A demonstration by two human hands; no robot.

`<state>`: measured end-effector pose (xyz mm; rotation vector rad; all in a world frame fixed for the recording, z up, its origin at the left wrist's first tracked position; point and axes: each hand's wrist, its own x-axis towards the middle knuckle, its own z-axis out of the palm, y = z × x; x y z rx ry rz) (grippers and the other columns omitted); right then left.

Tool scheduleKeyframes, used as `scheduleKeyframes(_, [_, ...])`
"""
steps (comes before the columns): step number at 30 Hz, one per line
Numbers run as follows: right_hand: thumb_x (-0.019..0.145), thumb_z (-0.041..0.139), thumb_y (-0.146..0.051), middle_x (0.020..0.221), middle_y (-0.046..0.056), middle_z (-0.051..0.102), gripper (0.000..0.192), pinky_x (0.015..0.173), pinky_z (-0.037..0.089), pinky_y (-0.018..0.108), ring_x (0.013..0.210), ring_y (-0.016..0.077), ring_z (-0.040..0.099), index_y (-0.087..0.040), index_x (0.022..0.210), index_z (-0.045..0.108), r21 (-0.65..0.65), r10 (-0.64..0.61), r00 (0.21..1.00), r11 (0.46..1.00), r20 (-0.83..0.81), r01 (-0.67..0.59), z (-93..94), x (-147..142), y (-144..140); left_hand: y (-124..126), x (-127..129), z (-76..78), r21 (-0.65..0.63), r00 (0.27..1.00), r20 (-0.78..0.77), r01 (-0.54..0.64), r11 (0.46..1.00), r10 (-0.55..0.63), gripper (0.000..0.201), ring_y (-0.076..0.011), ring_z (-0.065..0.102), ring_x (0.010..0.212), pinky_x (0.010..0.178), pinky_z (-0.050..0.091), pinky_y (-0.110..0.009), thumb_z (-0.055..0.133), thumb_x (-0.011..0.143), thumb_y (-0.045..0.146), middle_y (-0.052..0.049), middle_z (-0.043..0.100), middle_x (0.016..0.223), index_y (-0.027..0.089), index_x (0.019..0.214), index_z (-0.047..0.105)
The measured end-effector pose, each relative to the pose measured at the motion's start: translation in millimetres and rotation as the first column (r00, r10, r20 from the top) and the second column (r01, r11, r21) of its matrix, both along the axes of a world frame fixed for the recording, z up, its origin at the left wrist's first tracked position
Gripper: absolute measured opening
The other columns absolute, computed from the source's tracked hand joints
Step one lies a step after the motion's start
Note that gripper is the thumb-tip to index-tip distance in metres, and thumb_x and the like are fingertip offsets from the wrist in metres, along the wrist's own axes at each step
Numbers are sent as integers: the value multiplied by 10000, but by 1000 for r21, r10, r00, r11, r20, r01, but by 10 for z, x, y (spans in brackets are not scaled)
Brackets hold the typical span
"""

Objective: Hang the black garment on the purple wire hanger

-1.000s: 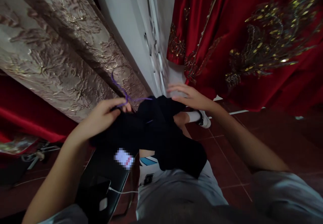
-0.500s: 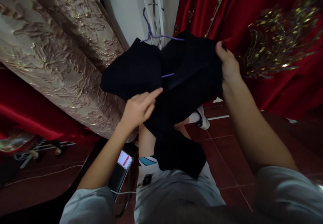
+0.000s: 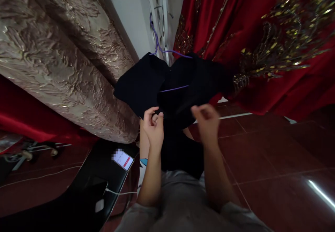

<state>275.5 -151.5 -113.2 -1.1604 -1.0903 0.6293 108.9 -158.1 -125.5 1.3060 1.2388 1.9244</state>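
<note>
A black garment (image 3: 141,82) hangs in front of me on a purple hanger (image 3: 157,45), whose hook is up at a white stand. The hanger's lower bar shows through the wide neck opening, and the cloth falls over my lap. Just below that opening is my left hand (image 3: 154,127), its fingers curled with a gap between thumb and forefinger; I see no cloth gripped in it. My right hand (image 3: 208,124) is at the garment's right front, bent at the fingers and smeared by motion. Whether it pinches any cloth cannot be made out.
Embossed beige-gold fabric (image 3: 78,71) hangs at left. Red satin with gold sequins (image 3: 282,47) hangs at right. A lit phone (image 3: 124,159) lies on a black seat (image 3: 78,193) by my left arm, with a white cable (image 3: 121,193) running across. Dark red tiles (image 3: 261,155) cover the floor.
My right hand has left the garment's right side and come in toward the middle. My left hand has drawn back lower, its pointing finger now curled. The garment hangs slightly lower in view.
</note>
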Motion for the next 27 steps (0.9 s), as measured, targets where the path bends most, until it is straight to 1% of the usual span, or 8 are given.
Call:
scheduleKeyframes(2, [931,596,-641,680,32,604,488,604,440,286,626,152,572,-185,758,601,-228,446,889,860,-99,-457,-220,-296,-113,-74,81,17,-7,997,67,26,1000,-26,217,-93,532,644,582,484,-223,748,910,327,-28,624,966,238,1079,643])
scheduleKeyframes(4, [924,548,-701,689,42,627,548,568,425,277,606,148,571,-178,771,608,-249,561,798,759,-220,-602,-342,-491,-113,-127,120,64,-21,994,62,96,995,-94,166,-95,524,609,567,487,-231,757,905,313,-11,603,855,229,1005,654])
scheduleKeyframes(9, [869,652,-628,654,24,602,489,558,388,256,574,114,508,-168,705,628,-182,474,840,831,-264,-526,-270,-537,-30,-172,87,59,3,991,78,105,995,-104,164,-107,582,670,614,527,-236,751,905,282,-26,620,899,238,1023,647])
scheduleKeyframes(14, [877,673,-514,568,-12,513,422,556,347,248,547,97,449,-170,639,616,-205,442,856,842,-269,-499,-240,-423,-115,-43,-159,-177,-83,971,-79,221,972,-227,451,-175,667,1041,964,553,-329,720,881,242,-75,657,1157,262,1296,546])
scheduleKeyframes(17, [875,664,-476,546,-18,514,381,554,325,240,541,91,442,-164,656,655,-228,527,821,791,-218,-568,-285,-412,-114,21,-262,-291,-215,894,-198,361,907,-403,183,-209,663,1034,983,524,-358,703,881,240,-63,683,1013,197,1050,647])
scheduleKeyframes(19, [867,646,-458,527,-15,527,357,530,300,235,523,90,439,-161,670,678,-261,608,771,725,-192,-637,-256,-419,-41,30,-244,-338,-216,902,-172,358,908,-396,90,-185,644,898,870,521,-312,672,908,262,-34,650,870,188,889,623])
scheduleKeyframes(23, [845,607,-371,462,-25,488,297,474,246,221,445,73,378,-151,666,695,-260,665,725,679,-180,-687,191,-441,295,65,-86,-438,-170,977,-48,196,966,-207,240,-115,503,671,650,421,-220,702,870,263,36,490,703,201,769,493])
scheduleKeyframes(27, [881,551,-236,460,-33,454,283,472,282,190,437,50,379,-146,626,633,-13,559,826,828,-63,-561,1049,-438,514,138,58,-534,-192,990,42,143,971,-137,277,-85,411,563,560,366,-196,719,833,297,65,390,629,202,749,473])
